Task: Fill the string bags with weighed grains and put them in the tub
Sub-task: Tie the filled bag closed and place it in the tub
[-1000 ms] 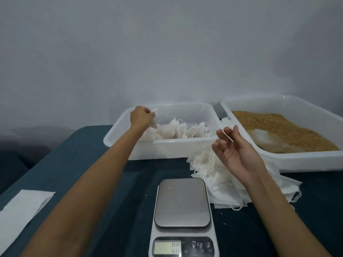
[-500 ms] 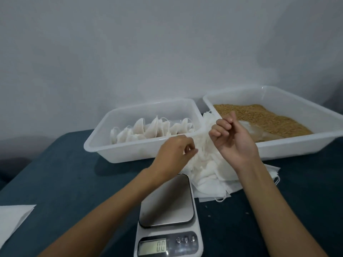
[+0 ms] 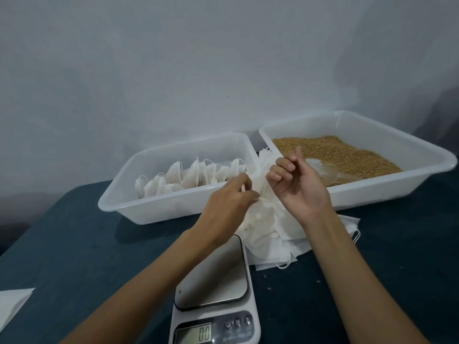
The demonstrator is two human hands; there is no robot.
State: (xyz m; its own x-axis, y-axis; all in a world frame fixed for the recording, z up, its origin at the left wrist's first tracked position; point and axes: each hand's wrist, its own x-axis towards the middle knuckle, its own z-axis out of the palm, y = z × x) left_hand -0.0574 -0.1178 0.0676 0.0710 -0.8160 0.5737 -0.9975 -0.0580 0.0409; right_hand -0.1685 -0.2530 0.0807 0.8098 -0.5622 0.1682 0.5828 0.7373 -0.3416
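Note:
My left hand reaches onto the pile of empty white string bags and pinches the top one with its fingertips. My right hand hovers just above the pile, palm up, fingers loosely curled and index finger raised, holding nothing I can see. Behind my left hand stands the white tub with several filled bags standing in a row. The second white tub at the right holds brown grains. The kitchen scale sits in front with a bare platform, reading 0.0.
A clear plastic scoop or sheet lies on the grains by my right hand. White paper lies at the table's left front edge. The dark blue tabletop shows to the left of the scale. A grey wall stands behind the tubs.
My left hand left the tub with the filled bags and came right onto the pile of empty bags. My right hand stayed over the pile and curled its fingers a little.

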